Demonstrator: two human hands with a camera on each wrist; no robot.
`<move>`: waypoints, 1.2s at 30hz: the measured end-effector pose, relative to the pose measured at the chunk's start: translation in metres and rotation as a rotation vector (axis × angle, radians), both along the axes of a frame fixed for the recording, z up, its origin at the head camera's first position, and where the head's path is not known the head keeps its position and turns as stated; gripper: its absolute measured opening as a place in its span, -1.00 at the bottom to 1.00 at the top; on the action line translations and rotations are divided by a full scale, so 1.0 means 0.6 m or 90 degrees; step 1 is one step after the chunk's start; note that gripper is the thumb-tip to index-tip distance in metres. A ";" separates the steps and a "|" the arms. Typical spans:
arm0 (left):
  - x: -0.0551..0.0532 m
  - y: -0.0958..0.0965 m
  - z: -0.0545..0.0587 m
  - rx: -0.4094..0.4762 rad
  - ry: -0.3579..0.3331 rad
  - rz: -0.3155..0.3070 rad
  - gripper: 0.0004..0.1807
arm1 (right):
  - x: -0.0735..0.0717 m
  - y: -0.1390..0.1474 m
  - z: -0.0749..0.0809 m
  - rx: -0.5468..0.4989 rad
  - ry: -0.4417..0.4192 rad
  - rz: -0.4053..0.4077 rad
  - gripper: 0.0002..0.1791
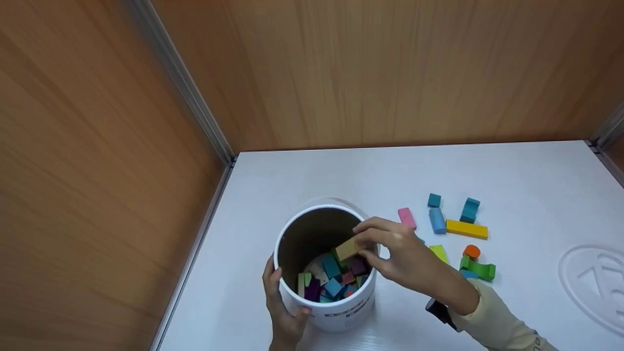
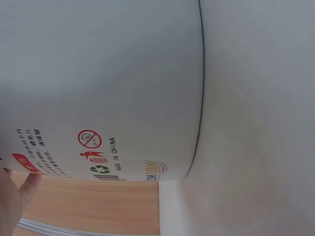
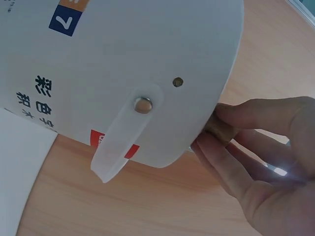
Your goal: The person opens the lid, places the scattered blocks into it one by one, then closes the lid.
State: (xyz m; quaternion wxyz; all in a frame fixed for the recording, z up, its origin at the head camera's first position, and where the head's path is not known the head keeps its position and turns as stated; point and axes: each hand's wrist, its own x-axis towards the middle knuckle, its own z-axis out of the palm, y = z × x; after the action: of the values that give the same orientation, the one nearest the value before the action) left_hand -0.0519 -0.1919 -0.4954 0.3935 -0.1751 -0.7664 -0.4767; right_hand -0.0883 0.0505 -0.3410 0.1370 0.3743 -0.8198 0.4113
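A white cylindrical tub (image 1: 341, 312) stands on the white table, holding several coloured wooden blocks (image 1: 334, 282). My left hand (image 1: 282, 312) grips the tub's near-left wall, thumb on the rim. My right hand (image 1: 395, 248) reaches over the tub's right rim and pinches a tan wooden block (image 1: 348, 248) above the opening. In the right wrist view the fingers (image 3: 256, 147) hold the tan block (image 3: 219, 129) at the tub's edge (image 3: 147, 73). The left wrist view shows the tub's printed wall (image 2: 98, 88) and a fingertip (image 2: 15, 191).
Loose blocks lie on the table to the right: a pink one (image 1: 406, 217), teal ones (image 1: 470, 210), a blue one (image 1: 437, 220), a yellow bar (image 1: 466, 229), an orange piece (image 1: 471, 251) and a green arch (image 1: 480, 268). Wooden walls (image 1: 390, 73) enclose the table behind and left.
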 end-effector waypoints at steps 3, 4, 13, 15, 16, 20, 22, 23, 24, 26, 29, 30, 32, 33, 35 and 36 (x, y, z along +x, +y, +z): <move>0.000 0.000 -0.001 -0.003 0.005 0.002 -0.13 | -0.002 -0.004 -0.005 0.005 -0.014 0.012 -0.76; 0.000 -0.001 -0.001 -0.005 0.007 0.003 -0.13 | -0.002 -0.004 -0.007 0.005 -0.016 0.018 -0.76; -0.001 0.000 0.002 -0.010 0.008 0.010 -0.12 | -0.007 -0.013 -0.021 0.020 -0.021 0.038 -0.78; -0.002 0.001 0.002 -0.010 0.009 0.011 -0.12 | -0.007 -0.015 -0.024 0.024 -0.017 0.036 -0.78; -0.002 0.001 0.002 -0.009 0.011 0.011 -0.12 | -0.006 -0.016 -0.025 0.027 -0.014 0.036 -0.78; -0.003 0.001 0.001 -0.004 0.014 0.008 -0.11 | -0.006 -0.020 -0.027 0.033 -0.012 0.035 -0.78; -0.004 0.001 0.000 -0.003 0.016 0.008 -0.11 | -0.006 -0.021 -0.028 0.036 -0.015 0.036 -0.78; -0.005 0.001 0.000 -0.003 0.018 0.006 -0.11 | -0.006 -0.022 -0.028 0.038 -0.018 0.038 -0.78; -0.005 0.001 -0.001 -0.002 0.021 0.006 -0.11 | -0.006 -0.023 -0.028 0.040 -0.022 0.042 -0.79; -0.006 0.000 -0.002 -0.003 0.024 0.007 -0.12 | -0.006 -0.025 -0.029 0.042 -0.031 0.050 -0.80; -0.006 0.000 -0.002 -0.002 0.025 0.004 -0.11 | -0.007 -0.029 -0.029 0.048 -0.046 0.062 -0.81; -0.005 -0.001 -0.002 -0.003 0.022 0.005 -0.11 | -0.008 -0.030 -0.029 0.051 -0.051 0.064 -0.81; -0.004 -0.001 -0.001 -0.004 0.015 0.004 -0.10 | -0.009 -0.031 -0.030 0.058 -0.058 0.066 -0.80; -0.003 -0.001 -0.001 -0.004 0.014 0.003 -0.10 | -0.009 -0.032 -0.030 0.062 -0.060 0.064 -0.81; -0.003 -0.002 -0.001 -0.005 0.013 0.002 -0.10 | -0.010 -0.033 -0.029 0.068 -0.062 0.062 -0.81; -0.003 -0.002 -0.001 -0.006 0.014 0.000 -0.10 | -0.010 -0.033 -0.029 0.070 -0.063 0.059 -0.82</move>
State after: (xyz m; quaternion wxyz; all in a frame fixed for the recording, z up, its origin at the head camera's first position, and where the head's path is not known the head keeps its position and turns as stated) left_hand -0.0535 -0.1933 -0.4958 0.4012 -0.1818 -0.7642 -0.4711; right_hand -0.0944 0.0305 -0.3584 0.0562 0.3981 -0.8287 0.3893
